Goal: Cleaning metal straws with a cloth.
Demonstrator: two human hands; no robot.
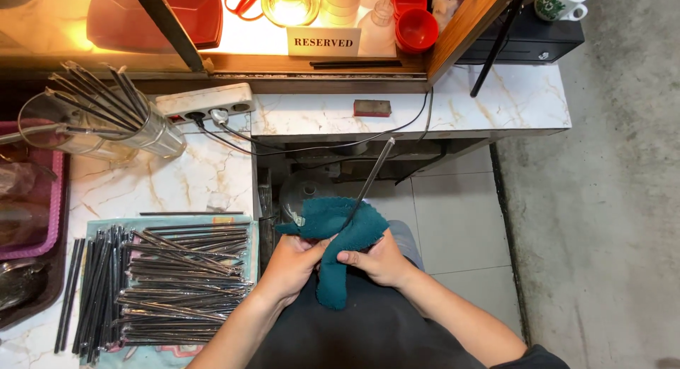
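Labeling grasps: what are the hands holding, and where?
Both hands, left and right, grip a teal cloth wrapped round the lower end of a chopstick.

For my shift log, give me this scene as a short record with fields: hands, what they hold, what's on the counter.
left hand: grips teal cloth
right hand: pinches the cloth around a chopstick
chopstick: dark, sticks up out of the cloth, tilted right
pile: many dark chopsticks lying on a mat, left of the hands
jar: clear, on its side, more chopsticks in it
power strip: white, behind the jar
counter: marble pattern
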